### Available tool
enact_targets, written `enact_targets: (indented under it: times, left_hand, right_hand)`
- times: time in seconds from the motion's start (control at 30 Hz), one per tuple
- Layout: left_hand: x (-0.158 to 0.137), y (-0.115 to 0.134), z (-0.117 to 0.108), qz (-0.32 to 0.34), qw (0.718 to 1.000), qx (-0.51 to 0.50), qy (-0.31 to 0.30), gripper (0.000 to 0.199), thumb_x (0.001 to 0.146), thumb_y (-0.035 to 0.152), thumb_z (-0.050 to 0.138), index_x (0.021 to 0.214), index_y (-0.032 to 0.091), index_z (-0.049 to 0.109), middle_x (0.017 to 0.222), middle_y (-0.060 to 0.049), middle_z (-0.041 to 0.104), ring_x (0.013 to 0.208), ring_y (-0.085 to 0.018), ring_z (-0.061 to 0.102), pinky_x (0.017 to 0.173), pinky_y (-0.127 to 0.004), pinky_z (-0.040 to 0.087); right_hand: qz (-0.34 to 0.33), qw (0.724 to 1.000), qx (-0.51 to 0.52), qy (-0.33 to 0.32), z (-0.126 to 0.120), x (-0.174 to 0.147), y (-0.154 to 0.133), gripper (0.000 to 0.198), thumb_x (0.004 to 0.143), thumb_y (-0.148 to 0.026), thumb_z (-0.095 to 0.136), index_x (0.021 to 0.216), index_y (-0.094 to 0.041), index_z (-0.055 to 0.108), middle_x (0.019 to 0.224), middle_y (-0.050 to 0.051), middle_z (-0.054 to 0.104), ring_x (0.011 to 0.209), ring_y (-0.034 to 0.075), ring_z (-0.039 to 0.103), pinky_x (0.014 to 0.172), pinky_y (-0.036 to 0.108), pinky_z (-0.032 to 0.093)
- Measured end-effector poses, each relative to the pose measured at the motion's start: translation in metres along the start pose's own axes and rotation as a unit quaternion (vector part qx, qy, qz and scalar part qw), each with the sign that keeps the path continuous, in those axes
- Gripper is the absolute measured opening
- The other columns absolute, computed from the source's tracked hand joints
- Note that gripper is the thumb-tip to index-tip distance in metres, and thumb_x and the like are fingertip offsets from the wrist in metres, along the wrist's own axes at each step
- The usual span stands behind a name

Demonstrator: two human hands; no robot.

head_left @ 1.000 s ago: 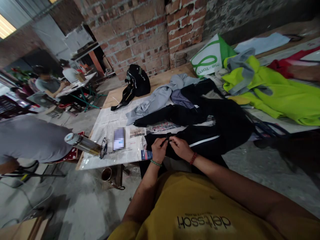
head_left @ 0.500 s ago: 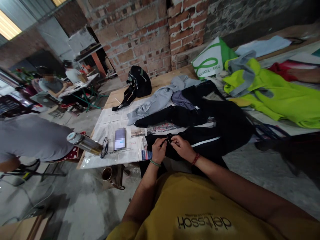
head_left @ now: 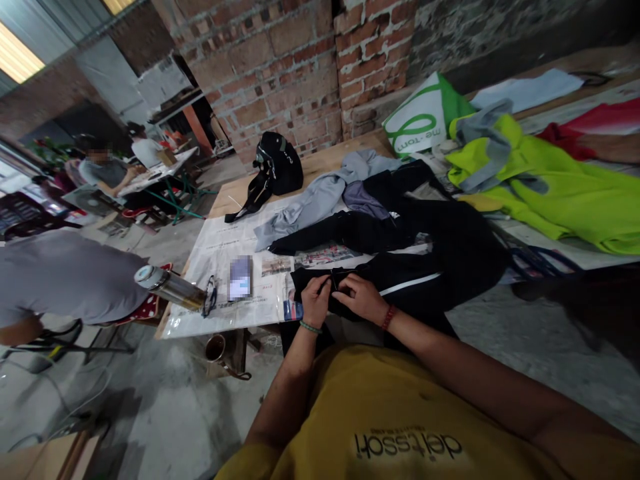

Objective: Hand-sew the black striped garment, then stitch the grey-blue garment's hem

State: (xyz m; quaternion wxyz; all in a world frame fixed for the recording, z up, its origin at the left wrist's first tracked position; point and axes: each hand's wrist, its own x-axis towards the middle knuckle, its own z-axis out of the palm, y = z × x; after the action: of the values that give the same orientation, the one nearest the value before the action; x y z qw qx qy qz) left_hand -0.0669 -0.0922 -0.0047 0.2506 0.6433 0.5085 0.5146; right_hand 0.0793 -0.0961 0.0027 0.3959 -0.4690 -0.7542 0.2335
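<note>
- With the clock centred on the hands, the black garment [head_left: 465, 240] lies along the near edge of the table [head_left: 200, 243], its bulk toward 2 and 3 o'clock.
- Its long axis runs roughly from 9 to 3 o'clock; the narrow near end points to 9, and a white stripe [head_left: 411, 284] slants along it toward 2 or 3.
- The left hand [head_left: 315, 298] has thumb and forefinger drawn together, pinching the dark cloth near that narrow end.
- The right hand [head_left: 364, 297] is just beside it on the 3 o'clock side, fingers curled at the cloth; whether they grip it, one cannot tell.
- Toward 9 o'clock lie the phone [head_left: 241, 277], the glasses [head_left: 211, 297] and, farther out, a tilted flask [head_left: 167, 287].
- A black bag [head_left: 285, 163] sits at 11, grey cloth [head_left: 313, 200] near 12.
- A green-and-white bag [head_left: 417, 120] stands toward 1, a yellow-green garment [head_left: 555, 193] at 2.
</note>
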Motion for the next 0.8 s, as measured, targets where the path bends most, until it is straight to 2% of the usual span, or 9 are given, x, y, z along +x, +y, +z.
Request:
enact_targets:
  times: [0.27,0.47,0.6,0.8]
  left_hand:
    - [-0.0008,0.0041,0.0004,0.010,1.000,0.009,-0.009,0.020,0.081,0.027,0.054,0.092,0.018,0.069,0.080,-0.005,0.065,0.076,-0.014,0.060,0.071,-0.027,0.048]
    - [-0.0013,0.0042,-0.0016,-0.004,1.000,-0.014,-0.010,0.021,0.081,0.029,0.055,0.091,0.018,0.069,0.082,-0.005,0.067,0.079,-0.015,0.061,0.074,-0.028,0.049]
    - [-0.0016,0.0044,-0.0026,-0.017,1.000,-0.022,-0.011,0.022,0.081,0.031,0.055,0.090,0.017,0.069,0.083,-0.005,0.067,0.081,-0.015,0.061,0.076,-0.029,0.049]
    - [-0.0010,0.0050,-0.0012,0.001,1.000,-0.004,-0.003,0.019,0.081,0.028,0.055,0.087,0.017,0.069,0.079,-0.004,0.065,0.076,-0.014,0.059,0.072,-0.027,0.048]
  right_hand:
    - [0.003,1.000,-0.005,0.018,0.0029,0.0002,0.0043,0.018,0.082,-0.021,0.049,0.066,-0.018,0.057,0.069,0.001,0.054,0.063,0.010,0.051,0.059,0.023,0.039]
    - [0.011,1.000,0.014,0.016,0.0007,0.0014,0.0017,0.019,0.080,-0.032,0.055,0.067,-0.018,0.057,0.067,0.001,0.054,0.058,0.010,0.049,0.056,0.023,0.039]
    - [0.008,0.999,0.021,0.028,0.0005,0.0010,0.0037,0.020,0.083,-0.027,0.051,0.066,-0.018,0.057,0.066,0.001,0.055,0.060,0.010,0.050,0.058,0.023,0.039]
    - [0.004,0.998,0.059,0.027,-0.0051,-0.0031,0.0035,0.024,0.086,-0.028,0.045,0.067,-0.019,0.057,0.066,0.001,0.054,0.062,0.011,0.051,0.061,0.023,0.039]
